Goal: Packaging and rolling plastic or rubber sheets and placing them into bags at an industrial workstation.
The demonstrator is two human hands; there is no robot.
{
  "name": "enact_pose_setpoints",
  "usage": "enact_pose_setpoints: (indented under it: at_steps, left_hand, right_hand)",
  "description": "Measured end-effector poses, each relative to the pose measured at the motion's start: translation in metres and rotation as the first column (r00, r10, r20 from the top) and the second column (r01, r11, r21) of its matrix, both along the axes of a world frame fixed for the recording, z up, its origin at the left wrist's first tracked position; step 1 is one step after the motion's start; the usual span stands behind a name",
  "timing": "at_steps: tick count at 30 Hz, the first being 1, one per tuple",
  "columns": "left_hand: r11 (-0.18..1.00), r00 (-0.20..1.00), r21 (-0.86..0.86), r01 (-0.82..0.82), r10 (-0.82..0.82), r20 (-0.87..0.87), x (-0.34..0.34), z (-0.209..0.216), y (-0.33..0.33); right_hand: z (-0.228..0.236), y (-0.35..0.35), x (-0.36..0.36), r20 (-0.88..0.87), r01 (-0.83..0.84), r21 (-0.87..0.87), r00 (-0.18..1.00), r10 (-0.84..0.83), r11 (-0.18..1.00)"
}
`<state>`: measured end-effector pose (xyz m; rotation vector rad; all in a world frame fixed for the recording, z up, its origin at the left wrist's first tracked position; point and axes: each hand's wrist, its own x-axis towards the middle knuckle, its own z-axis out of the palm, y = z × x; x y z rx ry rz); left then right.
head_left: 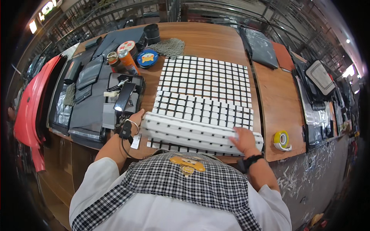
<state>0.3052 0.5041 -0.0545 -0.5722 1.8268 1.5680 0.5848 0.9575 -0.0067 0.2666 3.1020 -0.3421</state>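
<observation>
A long white roll [200, 133] with rows of small black marks lies crosswise on the table in front of me. My right hand [244, 140] grips its right end from above, thumb apart from the fingers. At the opposite end, my left hand [135, 118] rests against the roll with its fingers stretched out. Beyond the roll lies a lower sheet [200, 109] of white rectangles and black strips, partly hidden under it. A larger sheet [204, 79] of the same pattern lies farther back. A strip of this pattern also shows along the roll's near side.
Left of the sheets are a black tray [133, 82] of small tools, an orange spray can [128, 62], a blue round lid [147, 58] and a black cup [152, 34]. Yellow tape [281, 139] lies at right. Dark folded pieces [86, 100] cover the left side.
</observation>
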Motion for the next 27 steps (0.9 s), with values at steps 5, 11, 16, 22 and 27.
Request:
enact_pose_setpoints:
  at_steps: [5,11,16,22,27]
  left_hand:
    - [0.95,0.867,-0.115,0.292,-0.313,-0.387,0.023,-0.006,-0.015]
    - [0.882,0.787,-0.358,0.307,-0.447,-0.425,0.051,-0.021,-0.054]
    - [0.96,0.935,-0.245,0.133,-0.204,-0.291,0.099,-0.011,-0.122]
    - [0.945,0.947,-0.114,-0.305,0.288,-0.143,0.075,-0.018,-0.253]
    - [0.781,0.749,0.018,-0.624,0.605,-0.27,0.002,-0.017,-0.379]
  right_hand:
    - [-0.004,0.034,-0.066,0.121,0.117,-0.088,0.987,-0.106,0.989]
    - [0.001,-0.016,-0.133,-0.226,0.033,0.082,0.974,-0.013,0.996]
    - [-0.019,-0.121,-0.123,0.018,-0.212,0.332,0.976,0.218,0.919]
    - [-0.012,-0.11,-0.159,-0.057,-0.238,0.163,0.966,0.25,0.957]
    - [0.002,-0.135,-0.172,0.238,-0.068,0.202,0.971,0.018,0.977]
